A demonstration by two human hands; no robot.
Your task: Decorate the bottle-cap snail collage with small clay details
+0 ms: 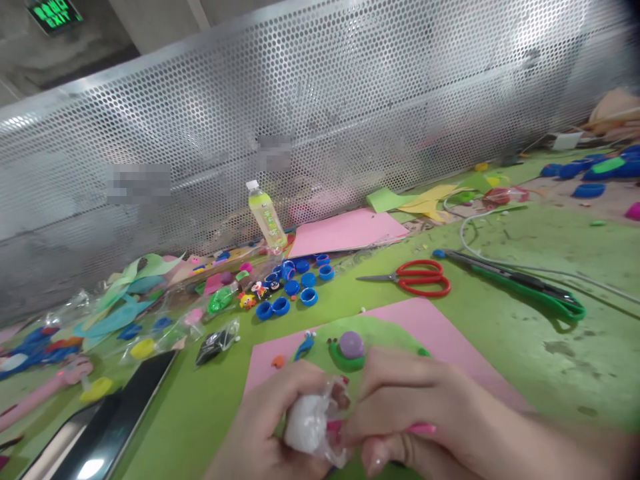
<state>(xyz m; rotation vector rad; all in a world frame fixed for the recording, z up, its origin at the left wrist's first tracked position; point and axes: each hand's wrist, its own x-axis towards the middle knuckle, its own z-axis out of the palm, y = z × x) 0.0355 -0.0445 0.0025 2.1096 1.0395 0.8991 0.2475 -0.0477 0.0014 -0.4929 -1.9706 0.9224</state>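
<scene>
My left hand [267,427] is closed around a lump of white clay in a clear plastic wrap [307,421] at the bottom centre. My right hand [425,413] meets it from the right, fingers pinched at the wrap's edge. Just beyond the hands a pink sheet [430,327] lies on the green table, carrying a green felt piece with a green ring topped by a purple cap [351,347] and small blue and orange bits.
Red scissors [423,278] and green-handled scissors [530,290] lie to the right. Several blue bottle caps [295,287], small toys and plastic bags sit behind, with a drink bottle [267,217] by the perforated metal wall. A dark tablet [100,427] lies at the left.
</scene>
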